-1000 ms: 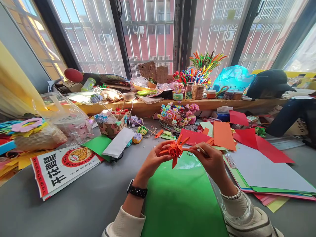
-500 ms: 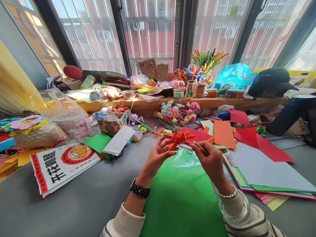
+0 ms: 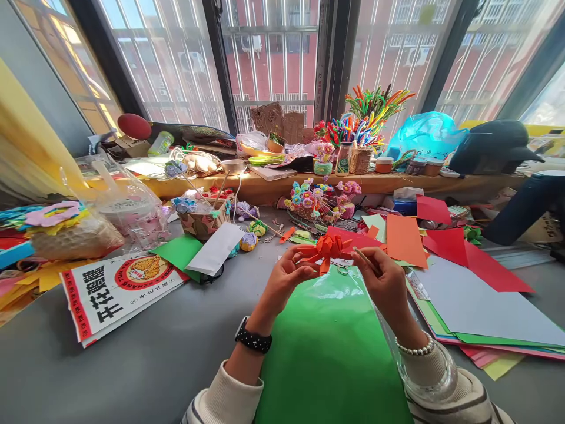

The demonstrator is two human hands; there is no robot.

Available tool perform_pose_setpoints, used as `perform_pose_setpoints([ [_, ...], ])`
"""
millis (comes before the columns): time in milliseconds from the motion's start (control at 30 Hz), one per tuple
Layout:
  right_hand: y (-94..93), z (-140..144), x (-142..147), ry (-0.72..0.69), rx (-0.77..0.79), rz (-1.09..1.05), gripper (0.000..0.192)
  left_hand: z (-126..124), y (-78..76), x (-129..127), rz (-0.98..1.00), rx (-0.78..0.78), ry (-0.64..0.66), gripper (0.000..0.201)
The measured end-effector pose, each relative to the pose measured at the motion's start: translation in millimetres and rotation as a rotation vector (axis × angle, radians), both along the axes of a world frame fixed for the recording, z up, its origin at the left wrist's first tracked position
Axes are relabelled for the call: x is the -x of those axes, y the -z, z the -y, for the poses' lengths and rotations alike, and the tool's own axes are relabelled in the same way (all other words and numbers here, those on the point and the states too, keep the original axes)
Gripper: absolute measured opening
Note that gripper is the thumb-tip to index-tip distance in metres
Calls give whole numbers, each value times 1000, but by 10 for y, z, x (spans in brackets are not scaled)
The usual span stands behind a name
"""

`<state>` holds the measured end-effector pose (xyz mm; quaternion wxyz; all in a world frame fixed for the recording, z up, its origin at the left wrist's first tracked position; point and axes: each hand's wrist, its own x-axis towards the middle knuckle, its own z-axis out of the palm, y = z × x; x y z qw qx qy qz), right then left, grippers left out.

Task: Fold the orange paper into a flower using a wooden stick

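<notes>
An orange-red folded paper flower [image 3: 330,247] is held up over a glossy green sheet [image 3: 331,353]. My left hand [image 3: 285,281] is closed on the flower's left petals, between thumb and fingers. A thin pale stick [image 3: 366,260] is gripped in my right hand [image 3: 384,282], whose fingertips are at the flower's right petal; whether they pinch it too I cannot tell. The flower's folded centre faces up, with narrow petals spreading sideways and one pointing down toward me. Just behind the flower, the handle of a pair of scissors [image 3: 342,270] shows.
Stacked coloured paper [image 3: 489,306] lies at right, with red and orange sheets [image 3: 404,240] behind. On the left are a printed paper bag [image 3: 128,294], a white strip [image 3: 216,250] and a basket [image 3: 205,219]. Pipe cleaners [image 3: 379,112] stand on the sill.
The flower has tilted in my hands, so its rounded folded centre shows more and a petal points downward. The camera view has shifted slightly left.
</notes>
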<state>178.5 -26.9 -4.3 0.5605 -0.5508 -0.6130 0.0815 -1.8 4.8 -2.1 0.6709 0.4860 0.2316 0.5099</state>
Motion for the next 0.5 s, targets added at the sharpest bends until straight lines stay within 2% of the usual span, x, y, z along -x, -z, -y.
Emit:
perform_pose_setpoints([
  [133, -6, -11, -10, 18, -8, 24, 23, -11, 14, 7, -25, -17, -88, 25],
  [267, -18, -6, -5, 6, -16, 47, 22, -9, 17, 2, -32, -32, -138, 23],
  [400, -29, 14, 21, 10, -62, 63, 22, 11, -6, -23, -5, 7, -192, 30],
  [500, -24, 24, 46, 103, -139, 84, 22, 33, -18, -60, -15, 104, -154, 40],
])
